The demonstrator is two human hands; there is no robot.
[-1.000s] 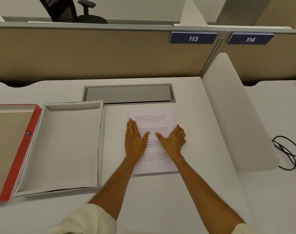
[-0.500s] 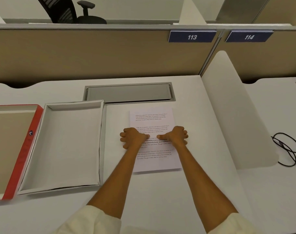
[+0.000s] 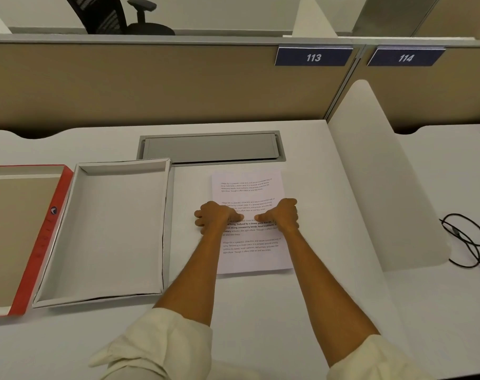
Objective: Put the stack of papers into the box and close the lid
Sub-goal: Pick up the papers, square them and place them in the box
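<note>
Papers [image 3: 251, 187], a thin printed stack, lie flat on the white surface [image 3: 260, 311] in front of us, just to the right of the open box [image 3: 104, 231]. Our left hand [image 3: 215, 216] rests over the stack's left edge with its fingers curled down past the edge, and our right hand [image 3: 284, 215] rests over the right edge in the same way. Both thumbs lie on top of the page, pointing inward toward each other with a small gap between their tips. Whether the curled fingers have got under the sheets we cannot tell; the papers look flat against the surface.

Beside the stack, the box is a shallow white tray with nothing inside it, its long side running away from us. Its lid [image 3: 22, 237], red on the outside and brown within, lies upturned to the left of the box, touching or nearly touching it, and is partly cut off by the frame's edge. Behind the papers a grey cable hatch [image 3: 211, 146] is set into the surface. A black cable [image 3: 469, 239] coils on the neighbouring desk at far right, beyond a white divider [image 3: 384, 187].
</note>
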